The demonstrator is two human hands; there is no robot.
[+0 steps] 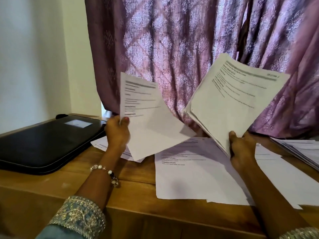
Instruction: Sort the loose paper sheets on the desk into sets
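My left hand (117,131) pinches a single printed sheet (146,114) by its left edge and holds it up above the desk. My right hand (241,149) grips the lower corner of a thick stack of printed sheets (236,99), raised and tilted to the right. Below them, loose sheets (195,171) lie spread on the wooden desk (138,183). A few more sheets (100,144) lie under my left hand. Another pile of papers (303,150) sits at the right edge.
A black flat case (46,144) with a white label lies on the desk's left side. A purple patterned curtain (172,49) hangs right behind the desk. A white wall (34,57) stands at the left. The desk's front edge runs just before my forearms.
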